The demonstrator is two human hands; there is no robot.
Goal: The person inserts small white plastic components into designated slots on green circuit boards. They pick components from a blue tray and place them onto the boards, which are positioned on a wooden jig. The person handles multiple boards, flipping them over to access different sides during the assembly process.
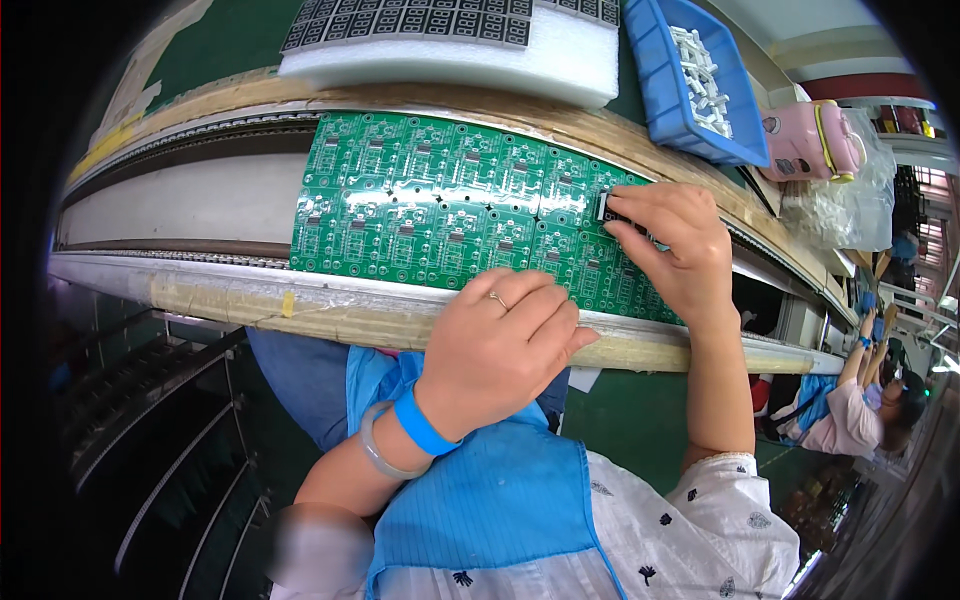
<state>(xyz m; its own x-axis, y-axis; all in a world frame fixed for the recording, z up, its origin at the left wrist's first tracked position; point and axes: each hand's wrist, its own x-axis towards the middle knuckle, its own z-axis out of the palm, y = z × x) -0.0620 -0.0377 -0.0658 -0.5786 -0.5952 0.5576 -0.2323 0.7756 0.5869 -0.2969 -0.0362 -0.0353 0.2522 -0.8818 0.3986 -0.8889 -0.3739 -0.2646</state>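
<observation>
A large green circuit board panel (pixel 430 200) lies across the conveyor rails in front of me. My right hand (pixel 670 245) is over the panel's right end, fingertips pinching a small black component (pixel 607 208) against the board. My left hand (pixel 500 345) rests curled on the near wooden rail at the panel's front edge, holding nothing that I can see. It wears a ring, a blue wrist strap and a pale bangle.
A white foam block (pixel 450 55) carrying rows of black display parts sits behind the conveyor. A blue bin (pixel 660 90) with white parts stands at the back right, with a pink bottle (pixel 815 140) and a clear plastic bag beside it. Another person (pixel 860 400) works at far right.
</observation>
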